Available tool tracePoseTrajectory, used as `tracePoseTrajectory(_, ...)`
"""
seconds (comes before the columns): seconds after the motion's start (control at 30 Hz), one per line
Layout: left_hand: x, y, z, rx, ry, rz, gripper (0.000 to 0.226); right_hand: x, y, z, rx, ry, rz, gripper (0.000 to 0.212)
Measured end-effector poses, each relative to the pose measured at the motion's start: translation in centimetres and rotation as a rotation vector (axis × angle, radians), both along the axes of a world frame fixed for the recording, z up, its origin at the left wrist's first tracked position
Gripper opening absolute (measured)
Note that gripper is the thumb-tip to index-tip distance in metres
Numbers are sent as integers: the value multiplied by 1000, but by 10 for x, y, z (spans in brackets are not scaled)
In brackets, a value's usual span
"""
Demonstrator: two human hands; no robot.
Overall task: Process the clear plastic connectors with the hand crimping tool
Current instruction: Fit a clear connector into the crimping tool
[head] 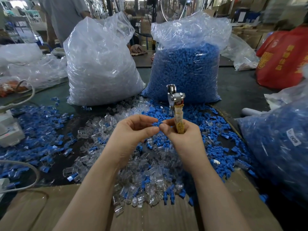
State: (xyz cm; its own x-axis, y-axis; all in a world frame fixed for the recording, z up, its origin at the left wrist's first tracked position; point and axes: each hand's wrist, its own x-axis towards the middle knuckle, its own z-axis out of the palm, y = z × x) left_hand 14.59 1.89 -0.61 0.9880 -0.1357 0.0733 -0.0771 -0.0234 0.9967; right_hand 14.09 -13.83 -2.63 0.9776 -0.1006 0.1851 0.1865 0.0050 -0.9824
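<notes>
Above the heap of loose clear plastic connectors (143, 172) on the dark worktable (236, 90), both hands meet in mid-air! The right hand (181, 139) is curled tight around the tape-wrapped yellowish handle of the silver metal hand crimping tool (177, 105), and the tool stands upright, its shiny head well above the heap. That same hand's thumb and forefinger pinch a small blue plastic piece (157, 124), and the left hand (133, 132) comes in from the other side, fingers bent, thumb and forefinger closed on the same blue piece. Fingertips are touching over the heap. Whether a clear connector sits between them, I cannot tell.

Behind the heap, two tall plastic sacks stand side by side: the clear sack of transparent parts (101, 64) to the heap's far left, the clear sack packed with blue parts (186, 69) to its far right, just behind the tool head. Scattered blue plastic caps (45, 130) spread out left of the heap, mixed with more clear connectors. A flat brown cardboard sheet (150, 217) lies under the heap's near edge, beneath the forearms. Right of the heap, another bag of blue parts with a white label (283, 147) leans in. Far left of the heap runs a grey cable (25, 100), beside a white device (10, 130).
</notes>
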Motion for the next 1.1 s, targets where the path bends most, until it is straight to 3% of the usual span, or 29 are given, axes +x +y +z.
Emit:
tracePoseTrajectory(0.07,1,7,0,209,34,-23,35,1,-2,1,16,-2,-36,12)
tracePoseTrajectory(0.2,3,16,-6,801,21,-90,14,2,-5,1,12,-18,-116,16)
tracePoseTrajectory(0.3,3,11,-6,1132,-37,-142,23,3,-6,0,-22,-31,-125,19)
tracePoseTrajectory(0.5,3,-1,-10,1245,-53,-119,15,4,-6,-4,-83,-26,-108,20)
tracePoseTrajectory(0.7,3,-4,-17,1209,-63,-86,9,5,-5,-6,-154,-42,-91,19)
tracePoseTrajectory(0.8,4,-2,-19,1082,-54,-24,14,4,-5,-6,-155,-45,-90,20)
tracePoseTrajectory(0.93,5,-1,-14,602,-33,142,14,5,-5,-7,-132,-30,-100,20)
tracePoseTrajectory(1.1,1,-3,-2,-69,87,93,28,4,-4,-5,-132,-32,-111,19)
